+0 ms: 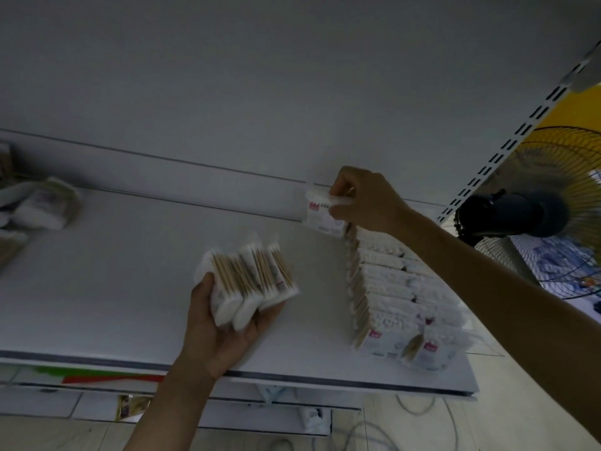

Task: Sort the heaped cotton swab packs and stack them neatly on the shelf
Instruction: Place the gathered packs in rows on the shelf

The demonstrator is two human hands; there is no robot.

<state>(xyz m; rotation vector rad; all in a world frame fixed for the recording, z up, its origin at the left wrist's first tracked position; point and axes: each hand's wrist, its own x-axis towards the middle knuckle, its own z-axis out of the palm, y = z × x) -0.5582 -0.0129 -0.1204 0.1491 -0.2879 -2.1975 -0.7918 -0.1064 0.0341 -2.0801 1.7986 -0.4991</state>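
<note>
Swab packs (247, 288), three in left hand (224, 336), one in right hand (366, 201)

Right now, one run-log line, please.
left hand: holds swab packs | right hand: holds one pack at far end of row | heap: far left

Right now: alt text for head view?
A person's right hand holds one cotton swab pack at the far end of a neat row of packs on a white shelf; the left hand grips several more packs. Loose packs lie far left.

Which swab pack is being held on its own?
The pack pinched by the right hand at the row's far end; the left hand grips a bundle of several.
</note>
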